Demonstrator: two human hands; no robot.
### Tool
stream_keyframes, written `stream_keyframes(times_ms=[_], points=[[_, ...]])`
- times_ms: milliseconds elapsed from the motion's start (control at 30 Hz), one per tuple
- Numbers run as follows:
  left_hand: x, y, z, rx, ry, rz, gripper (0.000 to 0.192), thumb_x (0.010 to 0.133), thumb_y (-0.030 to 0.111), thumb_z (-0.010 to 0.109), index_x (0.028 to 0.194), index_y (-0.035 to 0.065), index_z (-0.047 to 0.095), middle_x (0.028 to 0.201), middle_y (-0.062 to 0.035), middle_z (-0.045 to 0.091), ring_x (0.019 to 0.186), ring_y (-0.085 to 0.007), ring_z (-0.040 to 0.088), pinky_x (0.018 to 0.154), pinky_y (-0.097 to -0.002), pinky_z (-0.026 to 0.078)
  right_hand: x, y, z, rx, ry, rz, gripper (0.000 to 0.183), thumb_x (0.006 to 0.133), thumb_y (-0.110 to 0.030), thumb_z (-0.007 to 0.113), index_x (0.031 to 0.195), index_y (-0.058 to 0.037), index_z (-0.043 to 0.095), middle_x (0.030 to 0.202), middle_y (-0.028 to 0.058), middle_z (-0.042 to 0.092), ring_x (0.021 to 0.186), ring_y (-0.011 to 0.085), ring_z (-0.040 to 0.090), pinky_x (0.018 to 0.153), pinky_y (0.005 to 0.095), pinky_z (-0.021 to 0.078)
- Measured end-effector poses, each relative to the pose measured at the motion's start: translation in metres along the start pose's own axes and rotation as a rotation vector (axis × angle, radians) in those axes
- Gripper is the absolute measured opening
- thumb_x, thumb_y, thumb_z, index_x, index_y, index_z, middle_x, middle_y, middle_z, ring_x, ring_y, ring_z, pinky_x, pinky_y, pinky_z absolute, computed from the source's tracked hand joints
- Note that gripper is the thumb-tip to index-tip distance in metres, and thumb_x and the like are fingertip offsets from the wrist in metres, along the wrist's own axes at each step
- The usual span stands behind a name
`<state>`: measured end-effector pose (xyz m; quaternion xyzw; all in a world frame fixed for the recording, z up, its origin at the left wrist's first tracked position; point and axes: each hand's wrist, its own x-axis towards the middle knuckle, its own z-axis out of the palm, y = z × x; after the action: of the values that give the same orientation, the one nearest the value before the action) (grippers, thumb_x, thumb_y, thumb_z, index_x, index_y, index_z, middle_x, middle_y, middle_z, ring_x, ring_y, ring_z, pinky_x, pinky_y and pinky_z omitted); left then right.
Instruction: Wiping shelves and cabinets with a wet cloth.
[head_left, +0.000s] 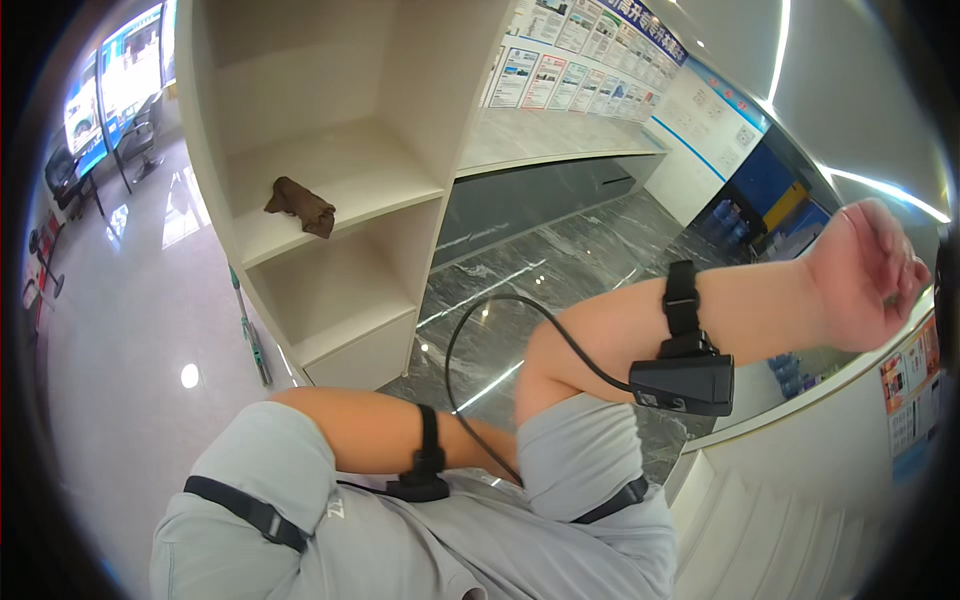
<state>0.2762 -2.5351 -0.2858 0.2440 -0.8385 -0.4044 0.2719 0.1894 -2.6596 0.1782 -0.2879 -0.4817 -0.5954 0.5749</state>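
Note:
My right hand (870, 277) is raised at the far right, its fingers curled towards the palm and no object visible in it. On that forearm a black strap carries a black box-shaped device (682, 384), from which a black cable loops down towards my chest. My left forearm, with a black strapped device (420, 480), crosses in front of my grey shirt; its hand is hidden behind my right arm. A crumpled brown cloth (301, 208) lies on the front of the middle shelf of a cream cabinet (345, 225), away from both hands.
A green-handled pole tool (251, 330) lies on the pale floor left of the cabinet. Behind stands a long counter (555, 142) below a wall of posters. White steps (772, 532) descend or rise at lower right. Chairs (142, 135) stand by the windows.

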Motion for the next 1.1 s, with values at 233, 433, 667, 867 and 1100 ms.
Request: stream_keyframes(times_ms=[233, 433, 667, 867, 1100], points=[[-0.136, 0.111, -0.067, -0.643, -0.052, -0.559, 0.045, 0.103, 0.020, 0.060, 0.146, 0.0070, 0.056, 0.148, -0.0066, 0.057, 0.132, -0.0164, 0.054, 0.112, -0.0309, 0.040, -0.075, -0.029, -0.003, -0.662, -0.311, 0.006, 0.017, 0.095, -0.016, 0.055, 0.096, -0.0017, 0.064, 0.071, 0.0092, 0.059, 0.060, 0.0170, 0.052, 0.062, 0.0299, 0.0411], [-0.291, 0.187, -0.106, -0.282, 0.866, -0.759, 0.033, 0.096, 0.011, 0.065, 0.127, 0.0019, 0.069, 0.122, -0.0077, 0.071, 0.114, -0.0161, 0.065, 0.102, -0.0313, 0.049, -0.339, -0.025, -0.165, -1.763, -0.620, 1.440, 0.088, 0.085, -0.023, 0.077, 0.157, 0.0000, 0.031, 0.166, 0.0226, 0.025, 0.154, 0.0420, 0.019, 0.124, 0.0524, 0.0190], [-0.344, 0.308, -0.173, 0.056, 1.076, -0.848, 0.027, 0.093, 0.006, 0.062, 0.117, 0.0009, 0.073, 0.106, -0.0087, 0.074, 0.103, -0.0170, 0.068, 0.095, -0.0316, 0.052, -0.417, 0.077, -0.053, -0.509, -1.034, 1.671, 0.044, 0.094, -0.023, 0.069, 0.133, -0.0049, 0.060, 0.121, 0.0129, 0.069, 0.111, 0.0262, 0.067, 0.092, 0.0386, 0.0540], [-0.402, 0.370, -0.227, -0.078, 0.887, -1.423, 0.025, 0.092, 0.016, 0.063, 0.111, 0.0030, 0.073, 0.100, -0.0095, 0.075, 0.096, -0.0197, 0.071, 0.085, -0.0334, 0.056, -0.422, 0.171, 0.136, 0.345, -0.972, 1.322, 0.045, 0.084, -0.022, 0.078, 0.122, -0.0011, 0.064, 0.104, 0.0102, 0.071, 0.088, 0.0231, 0.070, 0.079, 0.0367, 0.0557], [-0.630, 0.457, -0.192, 0.388, 1.641, -1.802, 0.022, 0.090, 0.033, 0.063, 0.106, 0.0187, 0.067, 0.087, 0.0004, 0.066, 0.076, -0.0131, 0.064, 0.069, -0.0329, 0.048, -0.431, 0.183, 0.218, 0.813, -0.621, 1.677, 0.048, 0.085, -0.013, 0.075, 0.122, 0.0073, 0.052, 0.094, 0.0140, 0.070, 0.073, 0.0227, 0.071, 0.065, 0.0340, 0.0562]])
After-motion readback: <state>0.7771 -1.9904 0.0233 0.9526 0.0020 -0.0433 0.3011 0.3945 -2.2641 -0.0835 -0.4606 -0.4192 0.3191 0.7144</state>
